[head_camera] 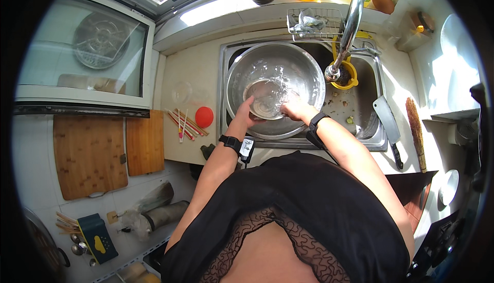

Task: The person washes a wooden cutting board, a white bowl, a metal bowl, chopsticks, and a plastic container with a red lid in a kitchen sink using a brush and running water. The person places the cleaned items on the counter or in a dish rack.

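Observation:
A wide stainless-steel basin (pixel 237 70) stands in the sink with clear water rippling inside it. Within the basin, a round bowl (pixel 264 105) is tilted among the splashes. My left hand (pixel 247 114) grips the bowl at its lower left, thumb over the rim and fingers beneath. At the bowl's right edge is my right hand (pixel 296 107), its fingers curled; glare and moving water hide the fingertips. Black straps with small devices circle both wrists.
A chrome faucet (pixel 349 32) arches over a yellow strainer (pixel 354 82) holding scraps. Right of the sink lie a cleaver (pixel 387 124) and a straw brush (pixel 416 136). Chopsticks (pixel 189 122) and a red lid (pixel 204 117) lie left. A wire rack (pixel 314 37) sits behind the basin.

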The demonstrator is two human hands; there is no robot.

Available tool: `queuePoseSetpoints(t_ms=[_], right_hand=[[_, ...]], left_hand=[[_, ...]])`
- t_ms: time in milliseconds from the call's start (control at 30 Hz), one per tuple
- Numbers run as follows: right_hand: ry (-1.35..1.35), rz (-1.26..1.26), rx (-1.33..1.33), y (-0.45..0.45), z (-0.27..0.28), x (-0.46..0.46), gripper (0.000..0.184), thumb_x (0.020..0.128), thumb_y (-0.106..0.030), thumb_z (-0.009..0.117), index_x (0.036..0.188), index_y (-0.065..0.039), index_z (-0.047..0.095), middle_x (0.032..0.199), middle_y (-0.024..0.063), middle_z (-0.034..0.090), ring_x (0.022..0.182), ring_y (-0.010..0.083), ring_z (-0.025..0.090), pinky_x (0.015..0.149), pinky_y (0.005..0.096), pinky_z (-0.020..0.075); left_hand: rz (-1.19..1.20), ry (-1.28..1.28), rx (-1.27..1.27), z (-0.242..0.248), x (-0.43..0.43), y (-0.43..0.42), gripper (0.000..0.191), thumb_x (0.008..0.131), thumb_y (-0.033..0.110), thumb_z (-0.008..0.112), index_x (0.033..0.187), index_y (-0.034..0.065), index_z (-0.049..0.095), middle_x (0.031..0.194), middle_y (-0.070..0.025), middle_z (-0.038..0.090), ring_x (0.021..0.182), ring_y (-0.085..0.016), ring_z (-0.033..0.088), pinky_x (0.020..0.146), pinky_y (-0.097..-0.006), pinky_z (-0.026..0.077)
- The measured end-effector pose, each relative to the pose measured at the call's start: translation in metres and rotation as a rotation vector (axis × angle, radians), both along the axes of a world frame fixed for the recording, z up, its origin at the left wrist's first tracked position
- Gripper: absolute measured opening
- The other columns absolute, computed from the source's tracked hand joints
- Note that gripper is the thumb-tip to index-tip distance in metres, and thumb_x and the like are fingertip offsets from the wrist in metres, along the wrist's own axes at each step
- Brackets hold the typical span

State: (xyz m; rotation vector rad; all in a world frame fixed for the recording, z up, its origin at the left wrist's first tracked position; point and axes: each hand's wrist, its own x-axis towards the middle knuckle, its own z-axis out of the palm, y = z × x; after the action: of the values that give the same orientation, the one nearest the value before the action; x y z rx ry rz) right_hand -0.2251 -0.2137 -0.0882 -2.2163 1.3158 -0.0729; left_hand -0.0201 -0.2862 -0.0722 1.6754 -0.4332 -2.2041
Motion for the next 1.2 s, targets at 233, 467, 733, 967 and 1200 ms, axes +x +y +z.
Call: queuePoseSetpoints(t_ms=[233,467,733,967,1200], right_hand=[[-0.423,-0.342,0.145,-0.003,0.007,0.038,0.023,0.083,-0.02,0.054,0.099,-0.007,0.062,0.093,0.0204,0.064,0.091,0.039,0.06,0.076,0.0448,0.0472],[0.041,-0.116,0.008,0.003,0.009,-0.004,0.015,0.081,-0.022,0.059,0.089,-0.014,0.069,0.088,0.0121,0.067,0.086,0.0306,0.064,0.075,0.0416,0.0499],[-0.349,-0.201,0.035,0.004,0.016,0.027,0.019,0.082,-0.019,0.058,0.096,-0.005,0.061,0.09,0.0185,0.065,0.086,0.0362,0.062,0.074,0.0419,0.0487],[-0.144,-0.21,0.034,-0.006,0.018,0.008,0.019,0.08,-0.016,0.058,0.096,-0.008,0.065,0.091,0.0165,0.066,0.088,0.0341,0.063,0.077,0.0419,0.0485],[-0.036,-0.12,-0.006,0.008,0.007,0.004,0.015,0.078,-0.017,0.061,0.091,-0.009,0.065,0.086,0.017,0.066,0.082,0.0326,0.065,0.071,0.0394,0.0505]], left_hand=[[0.161,0.014,-0.179,-0.028,-0.039,0.028,0.049,0.088,0.04,0.053,0.127,0.0114,0.045,0.12,-0.015,0.052,0.101,-0.03,0.056,0.077,-0.053,0.048],[-0.013,0.026,0.0,0.003,-0.01,0.003,0.056,0.091,0.041,0.049,0.135,0.0095,0.036,0.132,-0.0142,0.044,0.116,-0.032,0.047,0.095,-0.0575,0.038],[0.26,0.169,-0.145,-0.013,-0.036,0.025,0.055,0.088,0.039,0.055,0.13,0.0081,0.038,0.126,-0.0132,0.047,0.111,-0.03,0.05,0.083,-0.0555,0.043],[0.112,0.022,-0.243,-0.008,-0.027,0.018,0.052,0.087,0.043,0.055,0.125,0.0082,0.044,0.119,-0.0126,0.052,0.104,-0.032,0.053,0.084,-0.0542,0.044],[0.055,0.1,0.0,0.002,-0.022,0.011,0.061,0.088,0.047,0.052,0.133,0.0104,0.036,0.122,-0.0132,0.051,0.103,-0.034,0.053,0.087,-0.0544,0.043]])
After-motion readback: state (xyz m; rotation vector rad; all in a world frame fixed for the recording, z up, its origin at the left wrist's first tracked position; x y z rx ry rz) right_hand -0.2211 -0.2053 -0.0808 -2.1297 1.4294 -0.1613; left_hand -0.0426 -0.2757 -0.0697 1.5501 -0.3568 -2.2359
